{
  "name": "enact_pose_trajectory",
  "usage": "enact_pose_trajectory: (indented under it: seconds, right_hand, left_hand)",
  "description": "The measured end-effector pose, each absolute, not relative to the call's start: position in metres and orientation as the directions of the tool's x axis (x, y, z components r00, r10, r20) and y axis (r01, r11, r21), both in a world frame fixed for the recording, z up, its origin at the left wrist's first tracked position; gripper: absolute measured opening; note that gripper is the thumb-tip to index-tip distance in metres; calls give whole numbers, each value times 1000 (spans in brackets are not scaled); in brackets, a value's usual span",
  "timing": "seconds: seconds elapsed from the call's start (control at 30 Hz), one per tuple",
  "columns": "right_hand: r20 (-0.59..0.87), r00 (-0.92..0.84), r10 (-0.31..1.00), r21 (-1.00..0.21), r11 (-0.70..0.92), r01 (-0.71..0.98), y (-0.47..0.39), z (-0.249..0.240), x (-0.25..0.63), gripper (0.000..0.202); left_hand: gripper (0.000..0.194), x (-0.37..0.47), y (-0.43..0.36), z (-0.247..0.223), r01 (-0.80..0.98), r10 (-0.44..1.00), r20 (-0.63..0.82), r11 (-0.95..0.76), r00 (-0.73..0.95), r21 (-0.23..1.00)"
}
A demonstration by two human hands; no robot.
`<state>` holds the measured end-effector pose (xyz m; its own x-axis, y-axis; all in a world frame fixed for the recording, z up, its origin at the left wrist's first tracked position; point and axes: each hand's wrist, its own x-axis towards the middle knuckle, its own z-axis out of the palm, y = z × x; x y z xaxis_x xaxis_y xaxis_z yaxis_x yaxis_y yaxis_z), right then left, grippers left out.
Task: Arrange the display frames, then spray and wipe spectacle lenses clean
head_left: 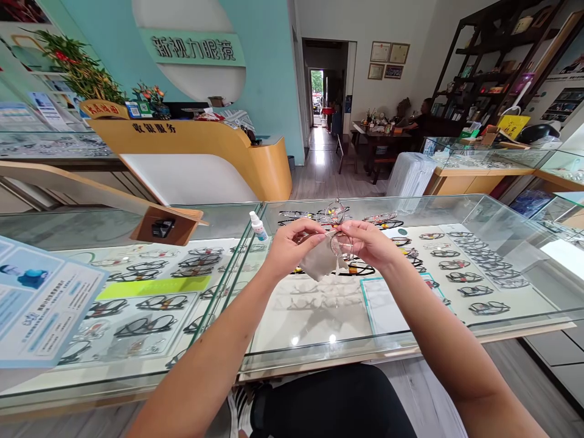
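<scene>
Above the glass display case, my left hand [294, 246] pinches a thin grey cloth [318, 260], which hangs below its fingers. My right hand [370, 243] holds a pair of thin-rimmed glasses [342, 245] beside the cloth. One round lens hangs low between the hands, and the other rises above the fingertips. Cloth and glasses touch where the fingertips meet. Behind the hands, several pairs of glasses [381, 219] lie on the case. A small white bottle [258, 227] with a white cap stands upright on the glass, left of my left hand.
The glass case [296, 351] holds rows of glasses. A blue and white leaflet [45, 304] and a wooden piece [166, 226] are at the left. Beyond the case are a curved counter [269, 167], a wrapped suitcase [410, 176] and a seated person [424, 115].
</scene>
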<state>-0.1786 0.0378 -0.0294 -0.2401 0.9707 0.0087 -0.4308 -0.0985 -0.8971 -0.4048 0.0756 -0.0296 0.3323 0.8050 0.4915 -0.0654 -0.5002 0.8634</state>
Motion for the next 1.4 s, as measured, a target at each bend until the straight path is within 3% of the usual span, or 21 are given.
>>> enact_pose_trajectory:
  seconds: [0.27, 0.57, 0.83, 1.4]
  right_hand:
    - [-57, -204, 977, -883, -145, -446, 39, -29, -177, 48]
    - [-72, -157, 985, -927, -125, -355, 35, -26, -182, 49]
    - [-44, -178, 983, -927, -107, -359, 32, -24, -184, 48]
    - [11, -155, 988, -949, -38, -312, 27, -20, -186, 47]
  left_hand:
    - [28, -408, 83, -34, -86, 728, 590, -602, 349, 794]
    - [19, -409, 79, -32, -32, 698, 573, -623, 430, 782]
    - [18, -406, 78, -32, 12, 735, 558, -609, 386, 793]
    - [41, -406, 76, -31, 123, 836, 376, -456, 400, 882]
